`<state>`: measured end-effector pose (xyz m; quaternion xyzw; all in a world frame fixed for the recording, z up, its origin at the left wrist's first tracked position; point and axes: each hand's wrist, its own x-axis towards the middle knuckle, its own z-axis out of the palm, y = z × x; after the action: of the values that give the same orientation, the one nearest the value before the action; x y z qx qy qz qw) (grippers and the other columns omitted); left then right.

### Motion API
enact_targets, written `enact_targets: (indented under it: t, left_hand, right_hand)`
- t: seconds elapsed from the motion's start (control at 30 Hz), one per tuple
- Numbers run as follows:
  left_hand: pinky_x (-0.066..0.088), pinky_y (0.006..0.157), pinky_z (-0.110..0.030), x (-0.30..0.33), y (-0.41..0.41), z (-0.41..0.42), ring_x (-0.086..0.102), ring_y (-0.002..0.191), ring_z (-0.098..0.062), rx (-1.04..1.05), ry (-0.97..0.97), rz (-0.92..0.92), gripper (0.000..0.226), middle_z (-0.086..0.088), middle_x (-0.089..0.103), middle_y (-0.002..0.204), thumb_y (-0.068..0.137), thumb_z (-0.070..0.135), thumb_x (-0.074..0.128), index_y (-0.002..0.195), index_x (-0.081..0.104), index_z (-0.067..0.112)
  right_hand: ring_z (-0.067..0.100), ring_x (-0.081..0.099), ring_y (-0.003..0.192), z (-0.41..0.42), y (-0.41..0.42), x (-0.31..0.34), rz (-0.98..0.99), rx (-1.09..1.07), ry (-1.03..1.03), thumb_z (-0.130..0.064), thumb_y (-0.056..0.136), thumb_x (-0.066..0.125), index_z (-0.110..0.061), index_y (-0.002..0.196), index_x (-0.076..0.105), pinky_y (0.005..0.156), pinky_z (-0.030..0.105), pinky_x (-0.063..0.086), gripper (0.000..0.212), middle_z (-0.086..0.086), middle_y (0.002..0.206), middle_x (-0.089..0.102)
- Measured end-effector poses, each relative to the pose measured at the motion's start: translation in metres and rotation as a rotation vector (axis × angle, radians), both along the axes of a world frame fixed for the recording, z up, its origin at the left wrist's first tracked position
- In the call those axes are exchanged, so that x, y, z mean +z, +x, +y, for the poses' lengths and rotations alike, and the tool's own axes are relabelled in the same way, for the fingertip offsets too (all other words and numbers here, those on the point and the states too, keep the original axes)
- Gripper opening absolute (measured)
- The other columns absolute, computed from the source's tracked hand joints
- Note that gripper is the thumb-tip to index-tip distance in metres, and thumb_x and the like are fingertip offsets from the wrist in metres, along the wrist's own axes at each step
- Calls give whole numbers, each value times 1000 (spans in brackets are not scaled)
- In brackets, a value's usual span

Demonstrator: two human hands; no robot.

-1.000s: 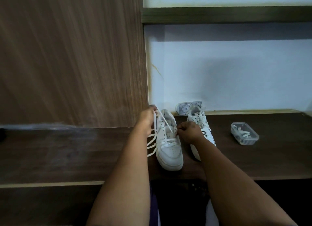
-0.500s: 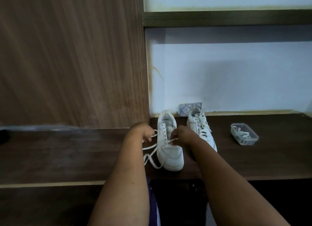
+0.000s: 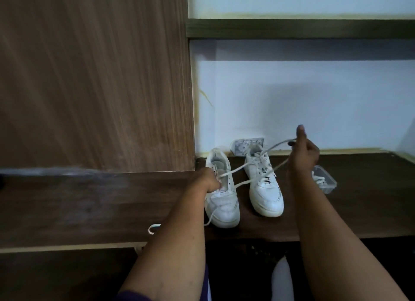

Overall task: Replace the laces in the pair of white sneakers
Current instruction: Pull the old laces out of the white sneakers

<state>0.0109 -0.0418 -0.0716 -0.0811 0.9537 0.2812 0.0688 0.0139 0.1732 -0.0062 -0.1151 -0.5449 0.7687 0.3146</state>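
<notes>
Pulling a lace across the left-hand sneaker

At frame centre the left hand (image 3: 207, 179) presses on the near sneaker (image 3: 221, 195), probably to steady it; the right hand (image 3: 303, 152), raised right of centre, pinches the lace (image 3: 244, 166) taut to draw it through; the second sneaker (image 3: 263, 184) stands beside, laced; a clear tub (image 3: 330, 179) holds another lace

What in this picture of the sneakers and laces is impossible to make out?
Head view:
- Left hand's fingertips on the left white sneaker: hidden behind the hand itself.
- Clear plastic container: partly covered by the right hand's forearm.
- White lace eyelet path: too small.
- Patterned item behind the sneakers: mostly blocked.
</notes>
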Motion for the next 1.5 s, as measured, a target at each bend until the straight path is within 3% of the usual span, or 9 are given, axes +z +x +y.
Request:
enact_targets:
  t: [0.17,0.33,0.43,0.6,0.83,0.93,1.1,1.27,1.5]
  left_hand:
    - [52,86,-31,-4,2,6,62,108,-26,84,-77,-73,58,-10,62,123,77,45,75,122,61,12]
    - [48,96,-35,-1,2,6,58,114,-28,-47,-128,-191,46,-11,61,127,92,38,62,126,60,9]
    - [47,98,-39,0,4,5,58,108,-28,-92,-152,-209,35,-12,61,126,95,30,55,121,62,8]
    - [49,88,-35,3,7,1,61,96,-24,-156,-170,-188,31,-13,66,116,89,18,64,116,67,4]
    - [43,62,-26,10,12,-12,52,61,-17,-50,26,-201,19,-9,60,81,93,16,58,100,67,0]
    - [43,44,-20,16,17,-15,50,55,-15,17,146,-242,19,-6,57,70,96,10,54,104,67,-1]
    - [55,84,-35,9,11,-9,65,86,-27,114,158,-174,36,-14,67,103,92,41,58,101,64,6]
    - [46,80,-30,5,11,10,59,116,-28,253,-51,59,37,-10,61,126,90,33,60,121,61,12]
    - [47,81,-31,3,2,17,58,116,-29,224,-109,19,39,-13,61,126,89,17,65,126,57,9]
  right_hand:
    - [7,37,48,0,-7,-11,17,-105,163,-33,83,66,-15,58,42,54,21,39,40,4,59,39]
    - [32,51,98,-11,-14,-28,10,-431,696,-15,78,57,-10,93,53,77,38,43,17,14,109,49]
    - [36,40,115,-32,-12,-44,-166,-238,1127,-25,79,62,-16,113,53,89,45,40,36,14,128,41]
    - [29,31,127,-75,-7,-74,-332,547,1731,-54,81,59,-36,112,63,101,48,30,36,-1,135,39]
    - [36,47,112,-63,-11,-49,-390,15,1170,-25,89,44,-15,109,60,90,43,40,27,12,113,59]
    - [36,39,117,-41,-14,-42,-466,-191,1426,-14,81,47,-15,122,49,91,47,36,41,13,124,50]
    - [33,41,123,-53,-15,-44,-324,359,1641,-29,80,56,-34,111,63,101,43,36,33,4,126,53]
    - [29,46,113,-80,-5,-66,-341,551,1743,-39,86,57,-29,102,71,89,35,43,24,5,112,56]
    - [27,55,107,-85,-11,-82,-404,679,1626,-41,80,69,-22,95,73,91,33,42,25,6,104,64]
